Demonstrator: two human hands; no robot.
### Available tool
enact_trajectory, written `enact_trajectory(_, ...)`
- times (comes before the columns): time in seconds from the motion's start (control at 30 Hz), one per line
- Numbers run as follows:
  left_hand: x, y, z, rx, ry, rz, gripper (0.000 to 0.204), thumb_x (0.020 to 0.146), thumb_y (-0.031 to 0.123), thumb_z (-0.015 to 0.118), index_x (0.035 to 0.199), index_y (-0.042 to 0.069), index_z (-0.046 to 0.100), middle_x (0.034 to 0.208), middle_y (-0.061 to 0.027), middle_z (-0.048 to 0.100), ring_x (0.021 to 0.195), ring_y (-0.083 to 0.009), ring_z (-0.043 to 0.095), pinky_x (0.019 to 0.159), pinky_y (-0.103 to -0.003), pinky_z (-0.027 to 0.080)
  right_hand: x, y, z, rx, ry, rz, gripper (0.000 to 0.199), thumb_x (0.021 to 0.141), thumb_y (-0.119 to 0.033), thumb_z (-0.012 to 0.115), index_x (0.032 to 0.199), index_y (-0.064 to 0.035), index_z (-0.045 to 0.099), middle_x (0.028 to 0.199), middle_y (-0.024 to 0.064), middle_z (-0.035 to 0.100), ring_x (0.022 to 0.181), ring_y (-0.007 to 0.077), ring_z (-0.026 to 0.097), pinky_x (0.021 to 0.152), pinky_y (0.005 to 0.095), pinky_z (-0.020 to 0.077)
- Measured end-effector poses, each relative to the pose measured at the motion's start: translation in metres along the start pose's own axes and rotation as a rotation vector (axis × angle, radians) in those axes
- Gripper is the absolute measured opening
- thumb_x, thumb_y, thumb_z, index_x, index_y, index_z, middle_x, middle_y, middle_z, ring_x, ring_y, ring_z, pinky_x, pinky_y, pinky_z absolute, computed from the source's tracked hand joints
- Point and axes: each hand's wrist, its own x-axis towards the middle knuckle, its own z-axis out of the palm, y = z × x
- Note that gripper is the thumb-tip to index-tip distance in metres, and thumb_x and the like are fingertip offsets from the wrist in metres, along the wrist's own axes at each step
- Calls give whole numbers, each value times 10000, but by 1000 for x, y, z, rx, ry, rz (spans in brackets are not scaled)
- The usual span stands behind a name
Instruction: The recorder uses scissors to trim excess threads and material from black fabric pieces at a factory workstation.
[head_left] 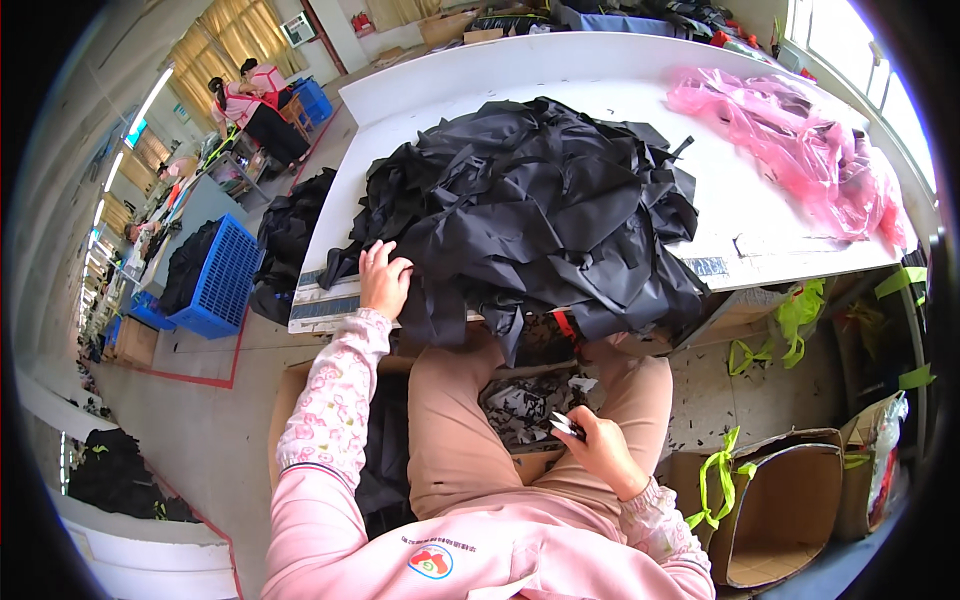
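Note:
A large heap of black cut fabric pieces lies on the white table in front of me, some hanging over its front edge. At the heap's left front edge is my left hand; its fingers are slightly bent and apart, touching the black cloth, with no piece visibly held. My right hand is low over my right thigh, closed around small thread snips. The snips' pale blades point up and left, away from the cloth.
A pink plastic bag lies on the table's right side. Below it stands an open cardboard box with yellow-green ties. Dark scraps lie between my legs. On the left are a blue crate and, farther off, other people.

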Motion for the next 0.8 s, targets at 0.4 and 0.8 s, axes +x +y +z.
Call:
enact_trajectory(0.4,-18,146,-164,-1230,-938,338,138,855,126,592,942,19,590,745,-46,579,651,-102,533,590,-276,426,24,-62,-47,188,337,-411,482,708,-28,748,1154,-33,565,1133,175,605,733,270,632,617,315,509)
enact_trajectory(0.8,-75,189,-137,-2343,-1785,-125,193,833,123,623,927,14,494,792,-22,563,707,-92,567,641,-224,449,2,-63,-39,566,-117,-384,402,696,-62,763,1062,-2,609,1024,104,631,693,141,559,574,247,451)
